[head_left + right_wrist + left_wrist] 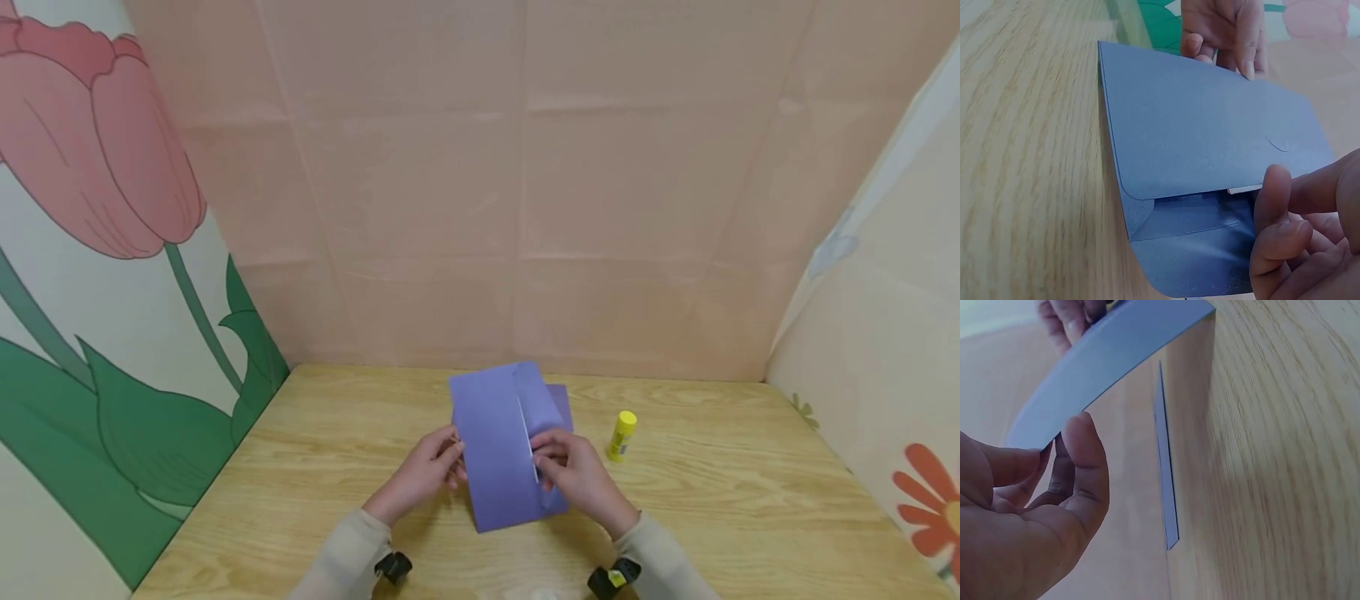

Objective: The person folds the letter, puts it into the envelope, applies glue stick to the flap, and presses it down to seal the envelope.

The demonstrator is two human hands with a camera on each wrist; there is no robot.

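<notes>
A purple envelope (pixel 491 450) is held up at a tilt over the wooden table, its flap folded open toward the right. My left hand (pixel 433 461) pinches its left edge between thumb and fingers. On the other side my right hand (pixel 567 461) grips it at the mouth, fingers curled by the opening. A thin white edge of paper (pixel 1244 189) shows inside the mouth, right beside those fingers. In the right wrist view, the open flap (pixel 1197 262) and a small curved cut on the front are visible. Behind the envelope, another flat purple piece (pixel 561 397) lies on the table, mostly hidden.
A yellow glue stick (pixel 622 436) stands upright on the table (pixel 712 483), to the right of my right hand. A pinkish sheet (pixel 517 183) hangs at the table's back edge. Side panels with a painted tulip (pixel 112 142) and an orange flower (pixel 930 504) flank the table.
</notes>
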